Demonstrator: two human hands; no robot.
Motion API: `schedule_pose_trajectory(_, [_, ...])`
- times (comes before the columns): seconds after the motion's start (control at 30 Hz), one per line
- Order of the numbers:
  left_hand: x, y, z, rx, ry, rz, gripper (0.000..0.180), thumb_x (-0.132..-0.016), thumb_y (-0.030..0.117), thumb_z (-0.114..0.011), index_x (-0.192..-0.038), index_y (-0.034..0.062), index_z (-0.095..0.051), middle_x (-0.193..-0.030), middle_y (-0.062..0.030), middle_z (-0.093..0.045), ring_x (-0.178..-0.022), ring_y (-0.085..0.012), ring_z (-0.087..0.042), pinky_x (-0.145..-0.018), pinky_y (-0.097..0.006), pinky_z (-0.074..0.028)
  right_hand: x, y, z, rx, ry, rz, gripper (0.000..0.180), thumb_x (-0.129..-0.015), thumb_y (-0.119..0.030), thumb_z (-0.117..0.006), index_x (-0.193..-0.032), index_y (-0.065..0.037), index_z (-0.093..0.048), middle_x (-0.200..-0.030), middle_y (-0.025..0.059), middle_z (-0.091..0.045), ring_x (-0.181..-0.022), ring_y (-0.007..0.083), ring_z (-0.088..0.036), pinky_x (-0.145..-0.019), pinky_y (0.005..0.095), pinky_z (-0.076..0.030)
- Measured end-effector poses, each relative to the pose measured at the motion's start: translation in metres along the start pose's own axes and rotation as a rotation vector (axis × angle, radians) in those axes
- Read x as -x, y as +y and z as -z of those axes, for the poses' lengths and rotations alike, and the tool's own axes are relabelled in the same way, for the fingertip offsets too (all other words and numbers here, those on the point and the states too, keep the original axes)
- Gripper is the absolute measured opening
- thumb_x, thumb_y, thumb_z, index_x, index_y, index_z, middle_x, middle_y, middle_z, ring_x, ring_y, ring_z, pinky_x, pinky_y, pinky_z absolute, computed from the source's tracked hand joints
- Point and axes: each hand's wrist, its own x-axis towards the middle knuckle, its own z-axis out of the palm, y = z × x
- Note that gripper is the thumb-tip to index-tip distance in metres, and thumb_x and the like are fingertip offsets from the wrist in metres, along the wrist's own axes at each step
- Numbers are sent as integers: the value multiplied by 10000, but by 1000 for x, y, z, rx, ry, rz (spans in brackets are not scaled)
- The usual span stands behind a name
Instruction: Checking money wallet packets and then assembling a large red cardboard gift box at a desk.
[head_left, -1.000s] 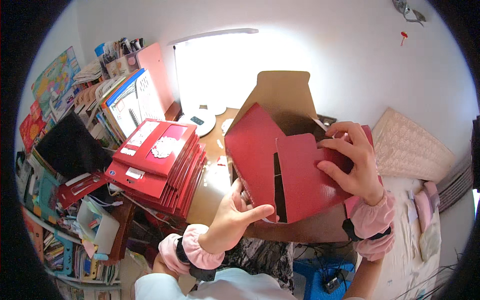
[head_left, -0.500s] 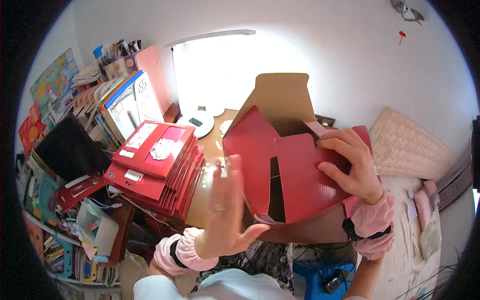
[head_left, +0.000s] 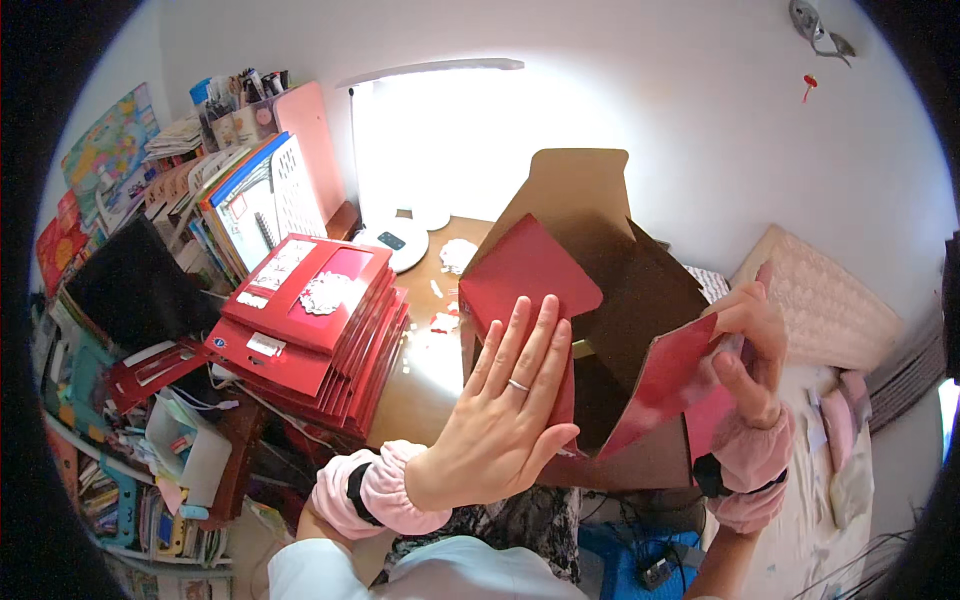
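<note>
A folded red card sheet (head_left: 530, 270) stands half open in front of a brown cardboard box (head_left: 590, 200). My left hand (head_left: 505, 410) lies flat, fingers spread, against the sheet's left panel. My right hand (head_left: 750, 345) pinches the upper edge of the sheet's right panel (head_left: 665, 385), which swings toward me. Both wrists wear pink cuffs.
A tall stack of red flat boxes (head_left: 320, 320) with a white lace cutout on top sits at left on the wooden desk (head_left: 420, 370). Books and folders (head_left: 240, 200) crowd shelves at far left. A bright lamp (head_left: 430, 70) shines behind. A quilted cushion (head_left: 830, 300) lies at right.
My left hand rose from below the sheet and now presses flat on its left panel. The right panel has swung open, away from the left one.
</note>
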Motion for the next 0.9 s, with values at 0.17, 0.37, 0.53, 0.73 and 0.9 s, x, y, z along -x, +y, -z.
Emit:
schedule_pose_trajectory(0.17, [-8,5,-3,-30,13,10,721,-943,363,-453,-1431,-115,-222,-1515,-288,-163,-1414,-457,-128,-1142,-516,-116,11,-4,5,31,113,-32,265,-727,-329,-642,-704,-72,-577,-717,50,-601,-695,190,-486,-739,340,-319])
schedule_pose_trajectory(0.37, [-14,8,1,18,31,-12,724,-917,343,-497,-1415,-109,-231,-1506,-291,-174,-1407,-454,-152,-1144,-515,-122,27,-6,7,-8,259,130,238,-764,-322,-636,-685,-99,-602,-629,23,-604,-643,154,-472,-688,319,-312])
schedule_pose_trajectory(0.53, [-15,12,6,-103,-93,9,704,-909,327,-501,-1412,-101,-257,-1519,-276,-151,-1419,-436,-128,-1153,-486,-127,30,1,0,-8,289,172,242,-765,-318,-649,-675,-97,-606,-631,31,-619,-627,149,-473,-675,320,-312])
schedule_pose_trajectory(0.73, [-10,12,2,25,25,-4,724,-838,240,-629,-1408,-69,-307,-1322,-236,-334,-1227,-383,-339,-1072,-453,-278,27,2,-3,-14,310,153,249,-784,-314,-643,-684,-89,-601,-623,45,-616,-601,151,-477,-685,321,-317])
schedule_pose_trajectory(0.9, [4,-6,-28,223,439,-289,489,-738,235,-774,-1135,-4,-619,-1084,-131,-593,-1025,-311,-580,-949,-448,-491,28,-1,-2,0,308,78,274,-799,-329,-632,-675,-88,-590,-628,44,-613,-591,157,-487,-688,322,-326])
